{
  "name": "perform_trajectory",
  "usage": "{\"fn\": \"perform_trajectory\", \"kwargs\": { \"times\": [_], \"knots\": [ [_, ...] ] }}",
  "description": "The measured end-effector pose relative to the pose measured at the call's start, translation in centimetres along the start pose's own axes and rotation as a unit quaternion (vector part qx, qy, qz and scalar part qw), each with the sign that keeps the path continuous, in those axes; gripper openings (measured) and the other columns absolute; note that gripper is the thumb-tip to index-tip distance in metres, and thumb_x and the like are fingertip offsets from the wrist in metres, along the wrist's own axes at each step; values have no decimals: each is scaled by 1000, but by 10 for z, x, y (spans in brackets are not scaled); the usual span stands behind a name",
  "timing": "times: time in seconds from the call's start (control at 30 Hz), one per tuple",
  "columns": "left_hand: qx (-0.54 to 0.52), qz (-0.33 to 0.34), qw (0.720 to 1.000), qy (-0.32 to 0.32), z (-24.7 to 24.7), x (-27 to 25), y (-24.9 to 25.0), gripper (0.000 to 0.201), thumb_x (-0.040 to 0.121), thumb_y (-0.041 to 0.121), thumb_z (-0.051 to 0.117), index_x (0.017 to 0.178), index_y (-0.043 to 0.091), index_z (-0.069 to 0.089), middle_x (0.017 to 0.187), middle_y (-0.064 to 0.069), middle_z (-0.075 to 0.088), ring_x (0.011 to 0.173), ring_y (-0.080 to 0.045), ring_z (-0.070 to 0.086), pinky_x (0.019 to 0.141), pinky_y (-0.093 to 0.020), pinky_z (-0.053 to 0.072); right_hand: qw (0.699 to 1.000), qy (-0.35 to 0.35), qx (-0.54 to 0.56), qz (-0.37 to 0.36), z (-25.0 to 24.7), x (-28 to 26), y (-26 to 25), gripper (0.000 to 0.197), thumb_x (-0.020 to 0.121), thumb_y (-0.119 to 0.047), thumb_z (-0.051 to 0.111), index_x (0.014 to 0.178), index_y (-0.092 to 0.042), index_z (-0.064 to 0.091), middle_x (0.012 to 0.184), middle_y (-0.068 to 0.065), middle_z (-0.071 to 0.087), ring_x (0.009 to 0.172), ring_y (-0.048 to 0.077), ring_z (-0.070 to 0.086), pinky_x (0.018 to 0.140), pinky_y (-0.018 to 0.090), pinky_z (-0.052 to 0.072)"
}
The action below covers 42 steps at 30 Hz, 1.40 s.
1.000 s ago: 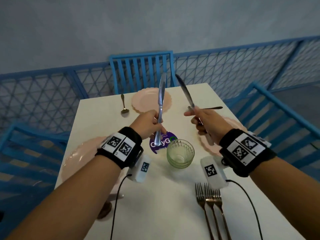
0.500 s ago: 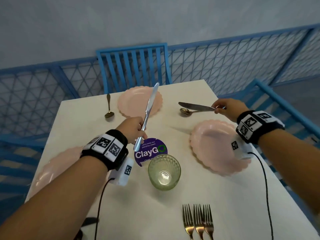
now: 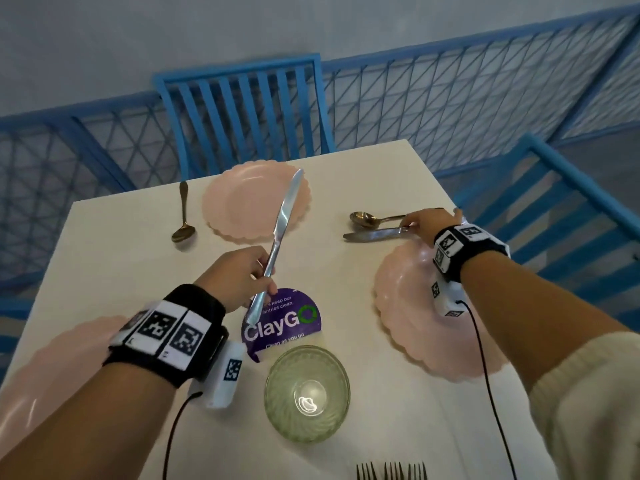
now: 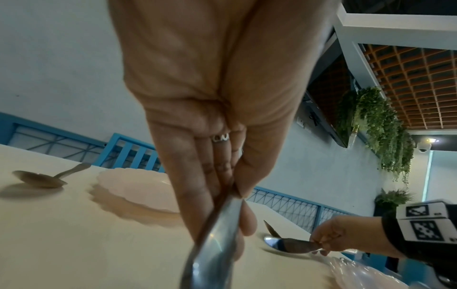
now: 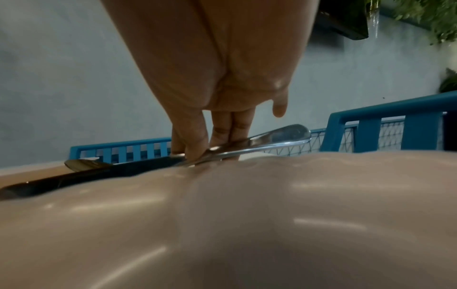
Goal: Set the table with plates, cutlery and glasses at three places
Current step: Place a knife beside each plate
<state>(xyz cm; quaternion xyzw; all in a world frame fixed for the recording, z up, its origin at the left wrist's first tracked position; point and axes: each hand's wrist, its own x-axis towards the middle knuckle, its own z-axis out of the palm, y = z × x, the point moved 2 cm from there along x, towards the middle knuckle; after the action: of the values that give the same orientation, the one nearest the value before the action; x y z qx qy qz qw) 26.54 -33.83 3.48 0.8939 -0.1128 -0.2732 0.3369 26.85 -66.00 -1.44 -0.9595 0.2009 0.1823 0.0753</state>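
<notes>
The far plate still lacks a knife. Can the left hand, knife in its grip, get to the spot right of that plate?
Probably yes. The left hand holds its knife already angled over the far plate, and the tabletop to that plate's right is bare up to the spoon.

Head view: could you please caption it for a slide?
Right hand lays a knife beside a spoon; left hand holds another knife.

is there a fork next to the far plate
No, only a spoon lies beside the far plate; the forks are at the near edge.
</notes>
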Motion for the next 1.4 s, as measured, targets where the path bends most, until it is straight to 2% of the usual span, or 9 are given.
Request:
{"fn": "perform_trajectory", "kwargs": {
  "times": [0.1, 0.23, 0.37, 0.57, 0.77, 0.87, 1.03, 1.27, 1.4],
  "knots": [
    [-4, 6, 1000, -4, 3, 9, 1, 8, 90, 1, 51, 97, 5, 52, 87, -11, 73, 51, -2, 65, 53, -21, 56, 1000, -19, 5, -1, 3, 6, 0, 35, 98, -16, 38, 124, -31, 57, 131, 5, 54, 127, 28, 44, 112, 54, 21],
    [5, 9, 1000, -8, 6, 14, 6, 8, 90, 1, 50, 97, 5, 52, 82, -8, 72, 52, -2, 65, 61, -29, 57, 999, -19, 18, -37, 7, 15, -2, 36, 97, -13, 42, 130, -21, 53, 132, 10, 56, 120, 28, 52, 101, 35, 40],
    [16, 20, 1000, -13, 8, 15, 15, 10, 90, -1, 49, 100, 3, 52, 80, -6, 69, 69, -21, 68, 69, -39, 58, 998, -29, 35, -35, 9, 16, 0, 37, 96, -13, 45, 131, -20, 52, 130, 12, 57, 120, 29, 52, 103, 37, 41],
    [1, 22, 1000, -10, 8, 16, 23, 11, 90, 0, 50, 100, 2, 53, 77, -4, 68, 66, -19, 66, 74, -43, 57, 998, 11, 47, -33, 12, 19, 4, 34, 92, -7, 52, 124, -17, 58, 128, 14, 52, 117, 30, 52, 103, 36, 39],
    [25, 26, 999, -8, 9, 17, 20, 10, 91, 2, 50, 100, 2, 53, 79, -5, 70, 69, -20, 67, 70, -40, 57, 997, 44, 59, -29, 9, 22, 1, 34, 86, -3, 61, 117, -15, 62, 127, 14, 46, 115, 29, 51, 101, 30, 40],
    [39, 28, 999, -10, 11, 19, 18, 10, 90, 3, 51, 99, 3, 54, 80, -4, 70, 68, -17, 68, 63, -31, 57, 993, 76, 82, -43, 10, 24, -3, 33, 82, 3, 64, 112, -10, 65, 128, 13, 43, 112, 29, 52, 101, 28, 39],
    [47, 40, 998, -11, 14, 21, 20, 8, 90, 3, 51, 98, 4, 54, 79, -2, 71, 69, -17, 69, 55, -17, 52, 998, 24, 25, -48, 4, 27, -13, 34, 83, 0, 64, 116, -9, 66, 137, 10, 42, 121, 27, 50, 106, 29, 39],
    [48, 46, 998, -14, 14, 19, 19, 9, 90, 3, 50, 99, 4, 53, 82, -3, 71, 73, -20, 70, 62, -25, 53, 998, -49, -11, 24, -3, 28, -12, 39, 85, -8, 64, 123, -8, 61, 134, 12, 52, 121, 29, 52, 100, 34, 43],
    [47, 48, 998, -9, 13, 18, 18, 11, 90, 1, 48, 99, 2, 53, 78, 0, 70, 69, -19, 69, 68, -35, 56, 999, -23, -24, 6, -2, 31, -9, 42, 79, -1, 69, 120, -4, 62, 140, 11, 40, 124, 28, 48, 105, 32, 41]
  ]
}}
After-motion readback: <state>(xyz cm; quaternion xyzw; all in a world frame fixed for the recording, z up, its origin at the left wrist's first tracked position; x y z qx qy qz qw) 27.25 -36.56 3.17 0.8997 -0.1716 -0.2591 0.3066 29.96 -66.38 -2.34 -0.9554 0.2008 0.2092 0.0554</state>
